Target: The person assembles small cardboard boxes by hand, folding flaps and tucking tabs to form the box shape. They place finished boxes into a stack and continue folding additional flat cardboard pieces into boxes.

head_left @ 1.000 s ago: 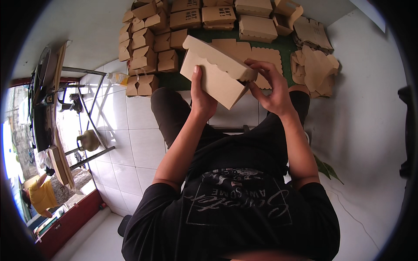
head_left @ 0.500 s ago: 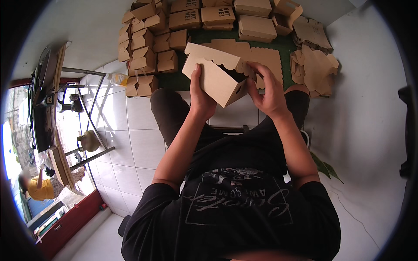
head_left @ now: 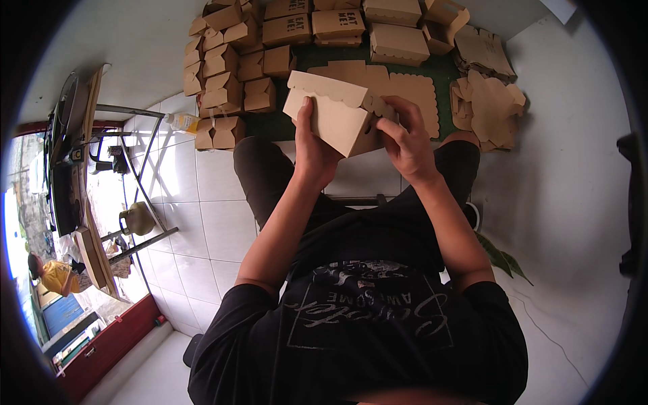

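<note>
The scalloped-lid box [head_left: 327,116] is held in the air above the person's lap, just in front of the green-topped counter [head_left: 262,127], tilted so that its right end wall faces the right hand [head_left: 408,145]. The left hand [head_left: 316,150] grips the box at its left part, thumb flat on the front wall and the other fingers out of sight beneath or behind; this grip appears to steady the body and leave the opposite end accessible. The right hand is narrow, with bent fingers set against the end flap [head_left: 375,102] above a dark slot; whether the flap is pinched or only pressed cannot be told. The lid lies over the opening, its wavy edge overlapping the outside of the front wall, so the interior is hidden. Behind the box, scalloped blanks [head_left: 413,89] lie flat on the counter, within easy reach. Small folded boxes [head_left: 221,93] are stacked at the left, probably to save space, and printed boxes [head_left: 286,31] stand at the rear. Their contents are not visible. At rear right, an open box [head_left: 440,39] has its lid raised; flattened cartons [head_left: 487,111] are piled beside the wall.
</note>
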{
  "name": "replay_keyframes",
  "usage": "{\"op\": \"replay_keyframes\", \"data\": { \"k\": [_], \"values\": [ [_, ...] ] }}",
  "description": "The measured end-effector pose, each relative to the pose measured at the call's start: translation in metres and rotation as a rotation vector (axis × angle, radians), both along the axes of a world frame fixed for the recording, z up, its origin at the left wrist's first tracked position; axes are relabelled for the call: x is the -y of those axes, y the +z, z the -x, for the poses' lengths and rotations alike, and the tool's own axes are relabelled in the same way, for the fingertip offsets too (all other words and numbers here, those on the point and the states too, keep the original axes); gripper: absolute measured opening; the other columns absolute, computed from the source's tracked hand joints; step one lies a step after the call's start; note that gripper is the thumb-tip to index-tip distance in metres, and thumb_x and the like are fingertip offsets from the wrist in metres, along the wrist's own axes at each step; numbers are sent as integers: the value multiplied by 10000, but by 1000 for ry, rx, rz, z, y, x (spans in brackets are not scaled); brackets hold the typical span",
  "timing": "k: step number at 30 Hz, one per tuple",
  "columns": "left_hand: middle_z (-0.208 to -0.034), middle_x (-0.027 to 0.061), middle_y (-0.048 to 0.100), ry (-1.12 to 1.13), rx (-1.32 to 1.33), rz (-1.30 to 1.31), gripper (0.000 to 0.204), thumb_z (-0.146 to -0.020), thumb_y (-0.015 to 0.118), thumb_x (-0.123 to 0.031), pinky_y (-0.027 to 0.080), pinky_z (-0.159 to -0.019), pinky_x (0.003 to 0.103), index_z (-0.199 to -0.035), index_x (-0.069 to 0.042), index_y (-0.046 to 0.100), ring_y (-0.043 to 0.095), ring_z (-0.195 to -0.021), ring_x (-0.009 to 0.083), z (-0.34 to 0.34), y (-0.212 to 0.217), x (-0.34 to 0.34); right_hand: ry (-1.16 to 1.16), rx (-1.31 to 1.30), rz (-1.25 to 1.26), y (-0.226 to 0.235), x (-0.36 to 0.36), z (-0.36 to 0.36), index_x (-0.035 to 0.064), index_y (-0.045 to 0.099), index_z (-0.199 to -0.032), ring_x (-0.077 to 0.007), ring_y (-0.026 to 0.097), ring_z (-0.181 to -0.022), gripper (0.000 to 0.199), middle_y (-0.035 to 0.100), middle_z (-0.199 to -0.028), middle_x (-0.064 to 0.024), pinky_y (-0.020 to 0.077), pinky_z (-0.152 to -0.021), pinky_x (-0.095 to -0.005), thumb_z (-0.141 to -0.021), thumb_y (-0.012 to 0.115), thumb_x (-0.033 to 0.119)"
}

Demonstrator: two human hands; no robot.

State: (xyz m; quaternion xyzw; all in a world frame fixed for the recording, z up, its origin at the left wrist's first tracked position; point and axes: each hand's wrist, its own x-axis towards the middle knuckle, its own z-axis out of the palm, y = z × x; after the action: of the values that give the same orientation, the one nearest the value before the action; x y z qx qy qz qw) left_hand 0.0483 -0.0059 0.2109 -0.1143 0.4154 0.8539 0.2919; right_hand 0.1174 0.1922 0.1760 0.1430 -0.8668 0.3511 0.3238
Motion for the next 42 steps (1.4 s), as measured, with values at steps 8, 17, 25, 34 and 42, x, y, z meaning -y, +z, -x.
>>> {"op": "replay_keyframes", "data": {
  "k": [8, 17, 25, 34, 42],
  "values": [
    [-1582, 197, 571, -130, -164, 14, 887, -1068, 712, -559, 526, -1225, 608, -1711, -53, 372, 574, -1514, 389, -3, -16, 8, -14, -38, 40, -1, 3, 0, 210, 692, -1368, -399, 688, -1353, 671, 617, -1499, -163, 694, -986, -475, -804, 859, -113],
    [-1558, 263, 563, -201, -203, -1, 883, -1080, 623, -583, 594, -1161, 630, -1686, 9, 375, 644, -1438, 421, 0, -9, 5, -27, -15, 72, 4, 7, -2, 250, 714, -1433, -385, 699, -1329, 724, 619, -1481, -165, 697, -1008, -481, -836, 800, -150],
    [-1559, 290, 553, -205, -219, 0, 919, -1067, 629, -592, 585, -1162, 682, -1688, 32, 366, 637, -1439, 462, -1, -9, 4, -54, -43, 43, 7, 9, -2, 263, 733, -1440, -382, 709, -1318, 699, 623, -1462, -164, 689, -1026, -476, -875, 776, -146],
    [-1572, 284, 548, -182, -175, 3, 855, -1090, 585, -530, 580, -1163, 696, -1699, 21, 347, 620, -1464, 453, -2, -3, 2, -50, -55, 36, 1, 10, -2, 263, 736, -1452, -379, 716, -1314, 672, 629, -1466, -183, 689, -1011, -465, -918, 761, -143],
    [-1570, 231, 551, -68, -185, -21, 783, -1091, 611, -450, 568, -1190, 647, -1692, -22, 347, 599, -1479, 412, -4, -20, -3, -8, 53, 196, 23, 18, -8, 59, 704, -1468, -391, 676, -1353, 371, 642, -1453, -215, 595, -1102, -494, -1103, 637, 80]
  ]
}}
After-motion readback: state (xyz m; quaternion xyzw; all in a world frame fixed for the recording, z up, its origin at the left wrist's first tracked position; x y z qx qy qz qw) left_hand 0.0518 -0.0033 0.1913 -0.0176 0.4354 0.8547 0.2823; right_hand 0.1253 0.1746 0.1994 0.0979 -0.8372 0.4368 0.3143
